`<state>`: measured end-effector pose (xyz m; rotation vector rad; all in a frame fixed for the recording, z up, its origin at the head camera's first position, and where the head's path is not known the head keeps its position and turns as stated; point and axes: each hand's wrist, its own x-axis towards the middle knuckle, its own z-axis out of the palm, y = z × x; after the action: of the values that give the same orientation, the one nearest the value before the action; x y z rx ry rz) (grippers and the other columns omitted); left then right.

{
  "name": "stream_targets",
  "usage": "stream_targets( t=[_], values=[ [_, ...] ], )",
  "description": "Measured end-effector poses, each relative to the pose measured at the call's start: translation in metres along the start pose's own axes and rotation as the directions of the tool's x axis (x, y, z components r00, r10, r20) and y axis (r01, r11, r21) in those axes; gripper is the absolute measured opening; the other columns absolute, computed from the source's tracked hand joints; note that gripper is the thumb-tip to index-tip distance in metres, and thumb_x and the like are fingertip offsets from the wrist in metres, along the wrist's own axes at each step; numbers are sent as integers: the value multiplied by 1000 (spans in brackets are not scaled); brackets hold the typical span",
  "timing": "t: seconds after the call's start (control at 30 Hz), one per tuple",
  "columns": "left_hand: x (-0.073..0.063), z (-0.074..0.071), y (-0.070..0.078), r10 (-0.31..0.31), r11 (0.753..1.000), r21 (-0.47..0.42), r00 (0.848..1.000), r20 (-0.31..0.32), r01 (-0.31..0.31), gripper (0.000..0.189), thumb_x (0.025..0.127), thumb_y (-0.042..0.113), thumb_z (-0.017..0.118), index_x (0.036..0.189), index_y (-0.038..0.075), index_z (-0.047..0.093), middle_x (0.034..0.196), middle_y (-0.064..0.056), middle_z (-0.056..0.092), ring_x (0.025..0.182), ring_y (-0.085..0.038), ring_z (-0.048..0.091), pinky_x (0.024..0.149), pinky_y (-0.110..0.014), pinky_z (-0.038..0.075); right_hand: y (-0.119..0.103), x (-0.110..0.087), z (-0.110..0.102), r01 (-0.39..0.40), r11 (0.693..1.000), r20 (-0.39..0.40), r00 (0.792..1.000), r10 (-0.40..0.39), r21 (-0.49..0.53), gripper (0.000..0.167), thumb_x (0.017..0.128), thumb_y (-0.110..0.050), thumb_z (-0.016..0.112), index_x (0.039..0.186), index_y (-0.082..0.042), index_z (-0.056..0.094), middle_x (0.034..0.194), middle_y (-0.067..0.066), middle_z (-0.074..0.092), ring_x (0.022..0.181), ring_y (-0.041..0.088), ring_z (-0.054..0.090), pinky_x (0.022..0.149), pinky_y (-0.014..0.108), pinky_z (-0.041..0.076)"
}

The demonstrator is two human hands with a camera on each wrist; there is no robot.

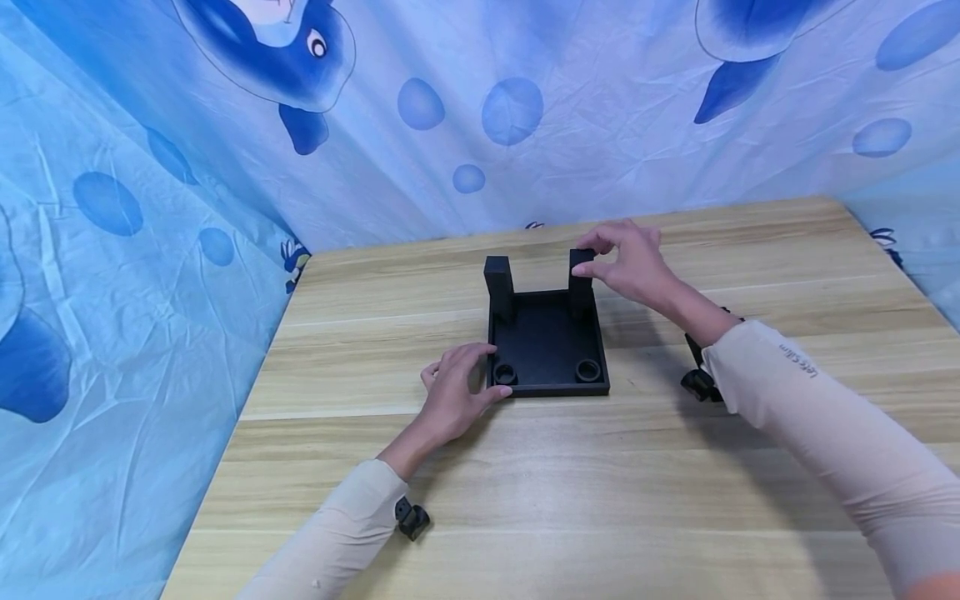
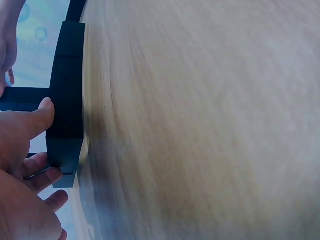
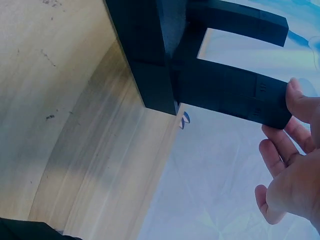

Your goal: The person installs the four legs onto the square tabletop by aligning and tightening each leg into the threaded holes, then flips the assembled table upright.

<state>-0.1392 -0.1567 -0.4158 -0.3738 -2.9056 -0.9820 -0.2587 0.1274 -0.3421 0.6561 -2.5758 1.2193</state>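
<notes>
A black square panel with a low raised rim lies flat on the table. From its far corners rise two upright black legs, the far-left leg and the far-right leg. Round black sockets show at the near corners, including the near-right socket. My left hand grips the panel's near-left corner, thumb on the front edge and fingers along the left side. With thumb and fingertips, my right hand pinches the top of the far-right leg. In the right wrist view that leg joins the panel.
The wooden table extends around the panel, its far edge close behind the legs. A blue curtain with sea-animal prints hangs behind and to the left. Wrist cameras, such as the left one, are strapped at both forearms.
</notes>
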Motion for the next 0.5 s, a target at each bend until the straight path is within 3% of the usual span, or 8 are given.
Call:
stream_targets(
  t=[0.5],
  values=[
    [-1, -1, 2, -1, 1000, -17, 1000, -8, 1, 60, 79, 34, 79, 131, 15, 56, 136, -1, 53, 128, -24, 40, 96, -52, 15, 1, -6, 10, 72, 997, -113, 991, -70, 16, 24, 80, -15, 79, 100, -6, 71, 94, 10, 66, 86, 25, 50, 88, 49, 15]
  ],
)
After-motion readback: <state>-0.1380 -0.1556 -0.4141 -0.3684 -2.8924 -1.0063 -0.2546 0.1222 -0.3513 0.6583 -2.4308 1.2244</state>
